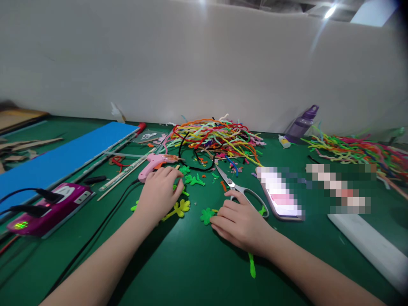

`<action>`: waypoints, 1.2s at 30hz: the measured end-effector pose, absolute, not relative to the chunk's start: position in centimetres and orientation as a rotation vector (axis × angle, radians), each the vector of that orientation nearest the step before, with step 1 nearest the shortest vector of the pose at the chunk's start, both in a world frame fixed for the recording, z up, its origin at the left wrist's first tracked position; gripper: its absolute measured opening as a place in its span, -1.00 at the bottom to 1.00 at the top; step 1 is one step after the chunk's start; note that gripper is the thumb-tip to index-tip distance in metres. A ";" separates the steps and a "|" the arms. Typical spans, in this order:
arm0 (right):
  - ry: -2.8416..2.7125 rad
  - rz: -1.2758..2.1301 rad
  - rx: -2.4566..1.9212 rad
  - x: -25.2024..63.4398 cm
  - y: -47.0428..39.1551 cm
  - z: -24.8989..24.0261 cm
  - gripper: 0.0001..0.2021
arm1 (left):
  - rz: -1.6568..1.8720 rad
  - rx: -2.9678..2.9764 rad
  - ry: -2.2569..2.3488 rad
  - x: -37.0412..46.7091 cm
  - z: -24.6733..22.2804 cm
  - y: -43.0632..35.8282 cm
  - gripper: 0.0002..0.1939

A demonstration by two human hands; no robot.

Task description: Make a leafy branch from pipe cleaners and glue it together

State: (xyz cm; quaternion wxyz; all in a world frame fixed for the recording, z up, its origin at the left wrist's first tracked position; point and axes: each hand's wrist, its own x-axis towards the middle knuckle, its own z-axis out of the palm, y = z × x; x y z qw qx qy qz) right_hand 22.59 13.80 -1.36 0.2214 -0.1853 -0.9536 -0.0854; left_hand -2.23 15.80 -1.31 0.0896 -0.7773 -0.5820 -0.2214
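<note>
My left hand [162, 192] reaches over the green table beside a pink glue gun [149, 166], its fingers bent and close together; what is under the fingertips is hidden. A yellow pipe-cleaner flower [181, 208] lies by its wrist side. Green pieces [194, 180] are just beyond the fingers. My right hand [239, 221] rests low over the table with curled fingers, next to a green flower shape [207, 216]; whether it grips the stem cannot be made out. Metal scissors [242, 190] lie partly beneath this hand. A light green strip [252, 265] sticks out below it.
A pipe-cleaner heap [213, 138] lies at the back centre, another [357, 153] at the right. A phone [279, 195], purple bottle [300, 125] and white block [369, 244] stand or lie right. Left are a magenta power strip [52, 212], black cable and blue board [73, 153].
</note>
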 end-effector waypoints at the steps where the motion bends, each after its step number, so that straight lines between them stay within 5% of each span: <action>1: -2.631 -0.195 -0.521 22.6 13.8 -1.4 -0.84 | -0.626 -2.322 -1.730 -2.2 -1.4 15.8 -0.82; 10: -2.591 -0.102 -0.563 22.6 13.7 -1.3 -0.86 | -0.582 -2.576 -1.617 -0.9 -2.2 15.3 -0.66; 27: -2.497 -0.159 -0.505 22.7 13.7 -0.9 -0.91 | -0.664 -2.317 -1.187 1.1 4.5 11.9 -0.76; 32: -2.481 -0.139 -0.479 22.8 13.6 -0.9 -0.91 | -0.555 -2.234 -1.678 -3.3 8.4 12.1 -0.67; 36: -2.465 -0.128 -0.464 22.8 13.5 -1.0 -0.91 | -0.436 -2.193 -2.383 -9.9 7.1 14.7 -0.54</action>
